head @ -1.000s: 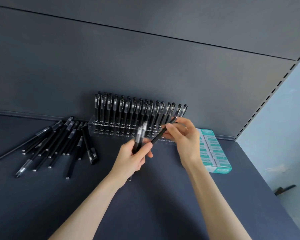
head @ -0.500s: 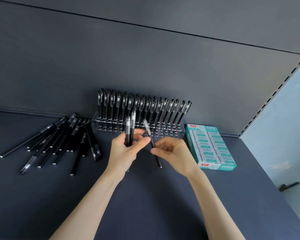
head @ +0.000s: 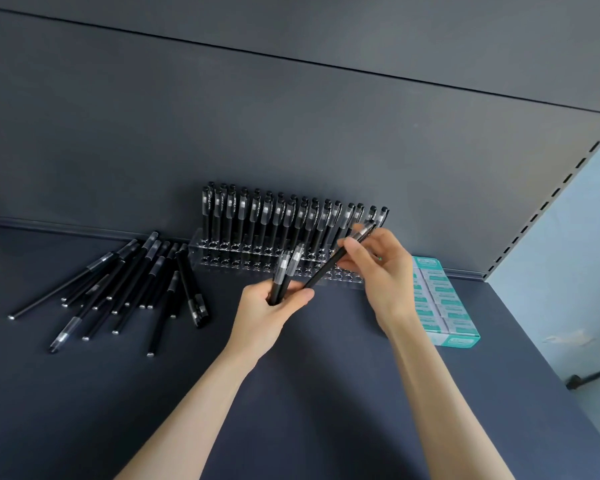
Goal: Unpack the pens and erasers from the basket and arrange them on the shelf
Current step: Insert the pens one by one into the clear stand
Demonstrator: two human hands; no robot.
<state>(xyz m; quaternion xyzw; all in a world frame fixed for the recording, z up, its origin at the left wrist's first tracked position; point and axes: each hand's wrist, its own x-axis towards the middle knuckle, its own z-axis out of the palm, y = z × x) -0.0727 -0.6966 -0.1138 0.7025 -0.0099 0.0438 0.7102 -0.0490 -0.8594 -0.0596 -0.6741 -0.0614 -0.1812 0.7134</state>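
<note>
A clear acrylic pen rack (head: 340,277) stands against the shelf's back wall, its rear rows filled with several upright black pens (head: 257,216). My left hand (head: 267,313) grips two black pens (head: 286,271) upright in front of the rack. My right hand (head: 381,268) pinches a single black pen (head: 329,268), slanted with its capped end up near the rack's right end. Several loose black pens (head: 125,285) lie in a fan on the dark shelf (head: 309,393) to the left. The basket is not in view.
A teal and white box of erasers (head: 440,306) lies flat at the right, partly behind my right wrist. The shelf's right upright with slots (head: 548,202) rises beside it. A pale wall and floor show beyond the right edge.
My right hand has taken one pen from the bundle in my left hand and lifted it up and right toward the rack's right end. My left hand stays put with two pens.
</note>
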